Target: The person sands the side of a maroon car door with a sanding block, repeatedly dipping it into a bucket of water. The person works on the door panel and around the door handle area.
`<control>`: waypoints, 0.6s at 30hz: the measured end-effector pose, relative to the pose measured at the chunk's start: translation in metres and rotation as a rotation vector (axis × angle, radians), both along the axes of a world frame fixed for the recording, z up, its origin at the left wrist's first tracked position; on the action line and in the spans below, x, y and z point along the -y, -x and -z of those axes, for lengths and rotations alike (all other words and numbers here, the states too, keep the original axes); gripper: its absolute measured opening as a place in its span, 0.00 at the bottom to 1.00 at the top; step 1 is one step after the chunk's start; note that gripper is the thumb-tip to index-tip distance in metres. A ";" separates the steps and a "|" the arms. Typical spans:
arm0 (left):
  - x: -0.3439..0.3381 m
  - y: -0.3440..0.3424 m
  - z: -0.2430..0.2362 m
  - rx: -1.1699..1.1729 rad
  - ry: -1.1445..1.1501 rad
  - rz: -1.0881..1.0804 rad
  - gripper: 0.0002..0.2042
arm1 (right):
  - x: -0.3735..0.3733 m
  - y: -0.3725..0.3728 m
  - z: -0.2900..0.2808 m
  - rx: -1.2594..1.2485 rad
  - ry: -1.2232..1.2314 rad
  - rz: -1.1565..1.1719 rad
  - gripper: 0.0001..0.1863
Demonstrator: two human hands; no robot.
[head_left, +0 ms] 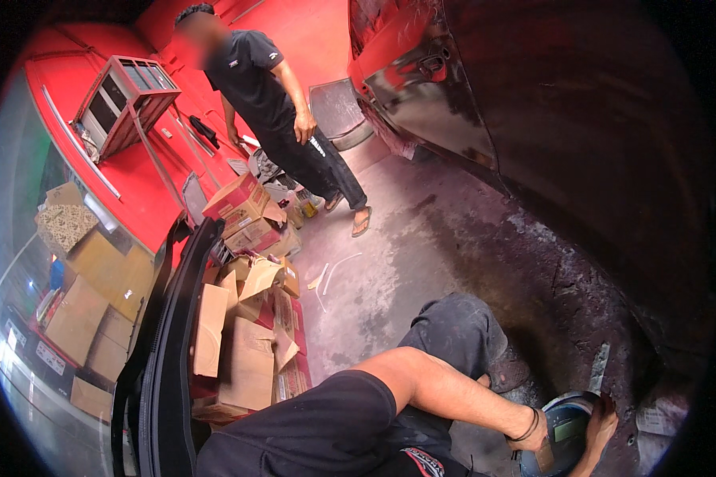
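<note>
Right fingers clasp the bucket; how the left fingers stand I cannot tell.

Co-worker's blk trousers w/ wht lettering, wearer's shirt w/ red/wht print.

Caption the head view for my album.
Left hand and right hand at a bucket beside a car, another person standing.

blk SS tee | red/wht print | dk gry dusty pants | thin dk L-wrist bands
</note>
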State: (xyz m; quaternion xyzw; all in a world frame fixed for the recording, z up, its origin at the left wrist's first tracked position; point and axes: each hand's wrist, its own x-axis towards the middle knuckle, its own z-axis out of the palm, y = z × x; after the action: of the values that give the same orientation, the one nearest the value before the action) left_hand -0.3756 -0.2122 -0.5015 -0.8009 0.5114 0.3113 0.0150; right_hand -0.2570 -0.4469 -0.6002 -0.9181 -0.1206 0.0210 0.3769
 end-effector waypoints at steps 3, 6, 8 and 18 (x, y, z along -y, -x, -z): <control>-0.002 0.002 0.001 -0.006 -0.009 0.001 0.18 | -0.005 0.002 -0.008 -0.022 -0.013 -0.005 0.18; -0.002 0.003 0.000 -0.008 -0.015 0.001 0.18 | -0.003 0.004 -0.009 -0.012 -0.014 -0.002 0.18; -0.001 0.003 0.001 -0.008 -0.020 0.006 0.18 | -0.001 0.004 -0.003 0.017 -0.023 0.009 0.18; -0.003 0.005 0.001 -0.001 -0.016 0.024 0.17 | 0.002 0.002 0.009 -0.001 -0.021 0.007 0.19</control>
State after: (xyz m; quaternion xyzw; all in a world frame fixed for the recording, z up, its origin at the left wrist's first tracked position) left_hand -0.3807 -0.2091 -0.5022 -0.7944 0.5185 0.3155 0.0248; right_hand -0.2588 -0.4492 -0.6090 -0.9146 -0.1173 0.0187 0.3865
